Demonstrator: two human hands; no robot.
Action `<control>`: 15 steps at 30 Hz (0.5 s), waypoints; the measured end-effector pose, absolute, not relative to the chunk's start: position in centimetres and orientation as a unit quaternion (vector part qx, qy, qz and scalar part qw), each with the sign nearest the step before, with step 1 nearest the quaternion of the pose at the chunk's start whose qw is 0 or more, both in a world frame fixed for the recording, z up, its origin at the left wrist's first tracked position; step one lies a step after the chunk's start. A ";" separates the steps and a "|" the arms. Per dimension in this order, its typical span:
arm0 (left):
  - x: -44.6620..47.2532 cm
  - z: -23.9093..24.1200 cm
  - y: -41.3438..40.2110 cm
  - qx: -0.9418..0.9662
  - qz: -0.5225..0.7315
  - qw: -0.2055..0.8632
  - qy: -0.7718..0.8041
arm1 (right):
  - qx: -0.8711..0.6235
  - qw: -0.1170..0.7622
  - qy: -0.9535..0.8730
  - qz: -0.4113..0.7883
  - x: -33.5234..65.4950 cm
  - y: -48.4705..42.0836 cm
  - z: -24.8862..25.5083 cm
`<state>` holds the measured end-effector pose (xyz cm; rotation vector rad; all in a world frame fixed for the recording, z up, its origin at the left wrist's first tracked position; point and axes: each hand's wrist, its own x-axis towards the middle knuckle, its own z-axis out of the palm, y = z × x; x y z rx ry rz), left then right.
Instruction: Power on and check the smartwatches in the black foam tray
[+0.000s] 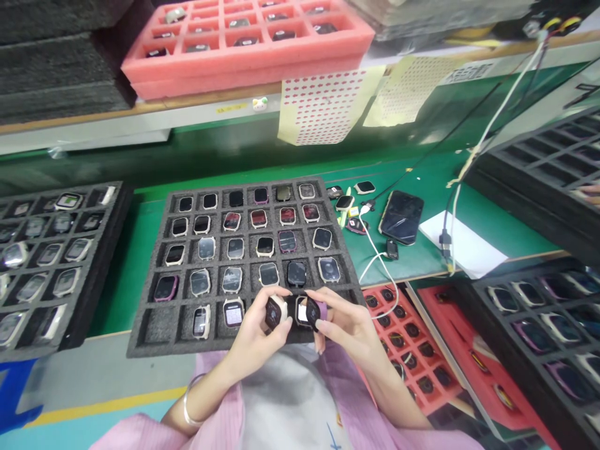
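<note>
Over the near edge of the gridded black foam tray (154, 331), my left hand (255, 334) pinches a rounded-square cream watch body (275, 311); my right hand (347, 328) pinches a glossy purple watch body (313, 314) just beside it

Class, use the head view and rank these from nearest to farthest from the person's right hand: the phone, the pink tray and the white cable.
Measured from the right hand:
1. White cable: just beyond the hand, slightly to its right.
2. Phone: farther back on the bench, to the right.
3. Pink tray: up on the shelf at the back, to the left.
</note>
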<state>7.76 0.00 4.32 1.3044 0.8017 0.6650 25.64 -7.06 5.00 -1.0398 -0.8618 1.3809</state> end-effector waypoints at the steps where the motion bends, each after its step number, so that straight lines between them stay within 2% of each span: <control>1: 7.7 4.3 0.0 0.579 0.299 0.671 0.355 | -0.440 0.570 -0.367 0.589 25.7 -7.1 5.0; 15: 7.7 4.3 -0.1 0.583 0.267 0.678 0.360 | -0.422 0.569 -0.363 0.605 25.9 -7.3 4.7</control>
